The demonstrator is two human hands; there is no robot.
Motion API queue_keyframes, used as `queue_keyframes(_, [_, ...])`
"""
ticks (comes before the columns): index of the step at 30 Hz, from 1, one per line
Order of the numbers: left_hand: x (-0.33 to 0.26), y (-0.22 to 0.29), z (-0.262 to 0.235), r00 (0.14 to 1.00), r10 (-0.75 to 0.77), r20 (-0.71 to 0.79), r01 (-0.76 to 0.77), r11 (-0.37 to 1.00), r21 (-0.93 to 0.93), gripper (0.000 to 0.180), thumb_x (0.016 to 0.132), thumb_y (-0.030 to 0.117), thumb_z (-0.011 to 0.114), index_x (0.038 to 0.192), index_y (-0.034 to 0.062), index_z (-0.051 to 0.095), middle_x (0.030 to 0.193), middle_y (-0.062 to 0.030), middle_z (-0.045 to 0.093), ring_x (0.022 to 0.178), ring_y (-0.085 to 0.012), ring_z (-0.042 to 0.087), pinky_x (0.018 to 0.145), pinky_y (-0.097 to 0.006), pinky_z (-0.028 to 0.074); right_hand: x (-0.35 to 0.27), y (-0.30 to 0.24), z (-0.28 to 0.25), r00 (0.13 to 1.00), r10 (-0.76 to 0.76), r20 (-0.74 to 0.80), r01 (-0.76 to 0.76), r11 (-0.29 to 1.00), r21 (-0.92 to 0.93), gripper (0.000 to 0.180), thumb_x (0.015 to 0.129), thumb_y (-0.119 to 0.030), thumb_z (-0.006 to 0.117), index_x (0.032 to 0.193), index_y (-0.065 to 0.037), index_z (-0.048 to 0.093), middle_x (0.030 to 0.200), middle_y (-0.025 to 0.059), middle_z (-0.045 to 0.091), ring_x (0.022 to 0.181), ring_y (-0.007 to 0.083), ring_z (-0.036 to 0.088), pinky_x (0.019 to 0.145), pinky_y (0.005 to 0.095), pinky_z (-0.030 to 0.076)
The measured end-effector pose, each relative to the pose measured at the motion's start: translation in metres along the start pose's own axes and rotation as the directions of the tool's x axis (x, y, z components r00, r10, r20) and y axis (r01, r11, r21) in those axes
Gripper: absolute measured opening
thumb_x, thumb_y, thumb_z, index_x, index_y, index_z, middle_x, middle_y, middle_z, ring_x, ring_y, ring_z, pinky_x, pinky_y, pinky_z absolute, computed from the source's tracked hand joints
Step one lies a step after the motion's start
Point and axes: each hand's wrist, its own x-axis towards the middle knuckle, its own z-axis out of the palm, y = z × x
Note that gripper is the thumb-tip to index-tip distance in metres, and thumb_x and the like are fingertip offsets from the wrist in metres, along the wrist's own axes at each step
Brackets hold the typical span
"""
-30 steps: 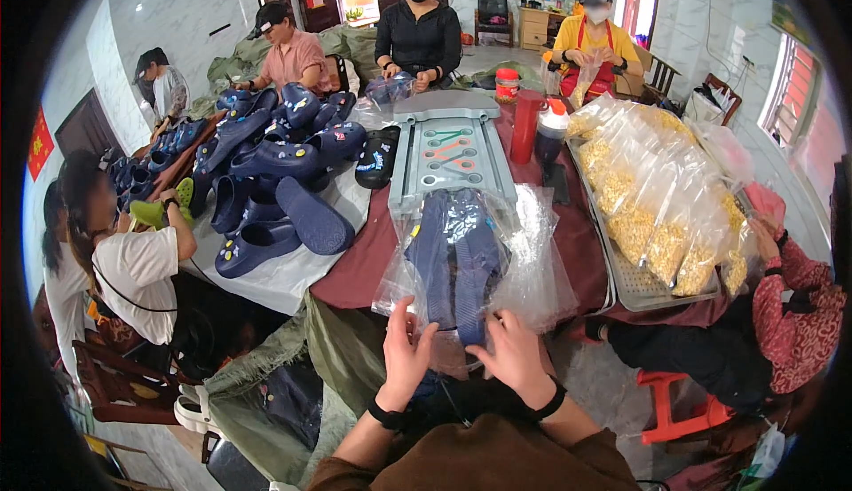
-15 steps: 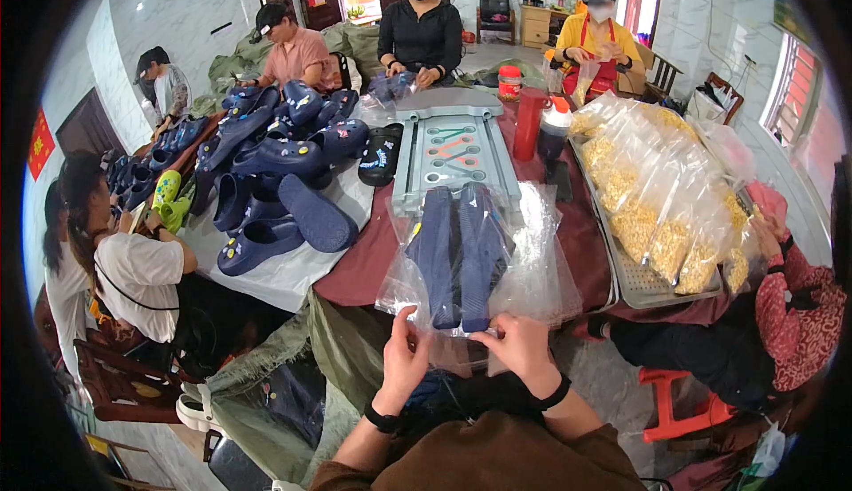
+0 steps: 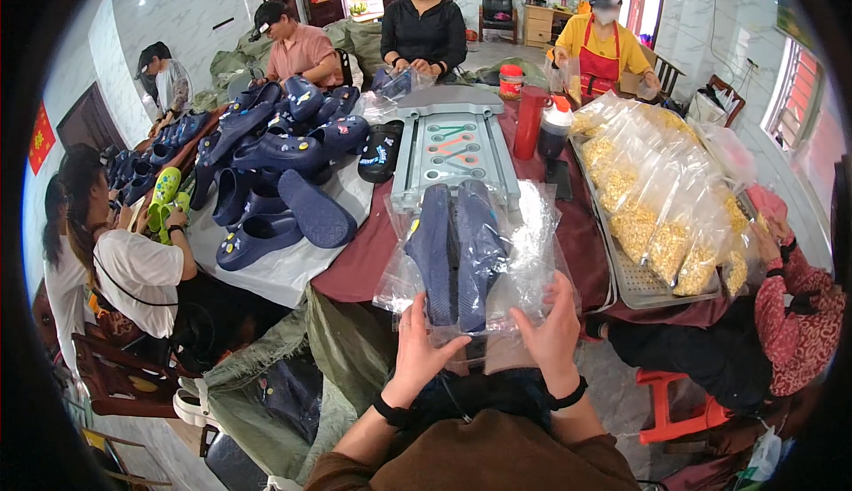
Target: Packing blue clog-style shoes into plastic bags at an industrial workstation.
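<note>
A pair of navy clogs [image 3: 479, 256] lies side by side inside a clear plastic bag [image 3: 531, 265] at the table's near edge, soles turned inward. My left hand [image 3: 422, 346] rests at the bag's near left corner, thumb stretched toward the middle and fingers apart. Across from it, my right hand [image 3: 550, 336] is spread along the near right edge, its thumb close to the right clog's end. Both hands touch or nearly touch the plastic. The bag's far end meets a grey plastic board [image 3: 454, 149] with a printed pattern.
Many navy clogs [image 3: 257, 243] are heaped on the left, beside a black clog [image 3: 380, 152]. A red bottle [image 3: 530, 123] and a dark bottle with a red lid [image 3: 555, 127] stand beyond. A metal tray [image 3: 661, 291] holds bags of yellow bits at right. Several people work around the table.
Both my hands have gone from pinching the bag's near edge to spreading at its sides, the right one moving farther right. The person in yellow has spread their hands apart.
</note>
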Motion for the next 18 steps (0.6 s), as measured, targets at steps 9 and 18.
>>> queue_keyframes(9, [0.010, 0.014, 0.016, 0.990, 0.060, -0.125, -0.042, 0.988, 0.148, 0.115, 0.063, 0.031, 0.096, 0.153, 0.0016, 0.031, 0.135, -0.0285, 0.045, 0.125, -0.0451, 0.048, 0.105, -0.049, 0.043, -0.011, 0.022, -0.006, 0.974, 0.129, 0.186, -0.160, 0.973, 0.164, 0.059, 0.083, -0.004, 0.070, 0.138, -0.004, 0.051, 0.074, 0.0067, 0.062, 0.061, 0.0236, 0.064, 0.061, 0.0373, 0.053])
queue_keyframes(18, [0.014, 0.005, 0.014, 0.995, -0.031, -0.091, 0.025, 0.997, -0.066, 0.087, 0.071, 0.021, 0.092, 0.143, 0.0051, 0.046, 0.114, -0.0172, 0.060, 0.101, -0.0316, 0.062, 0.085, -0.041, 0.053, -0.010, 0.012, -0.002, 0.976, 0.121, 0.183, -0.144, 0.982, 0.119, 0.081, 0.073, -0.030, 0.088, 0.139, -0.003, 0.049, 0.103, 0.0123, 0.060, 0.079, 0.0246, 0.064, 0.066, 0.0365, 0.053])
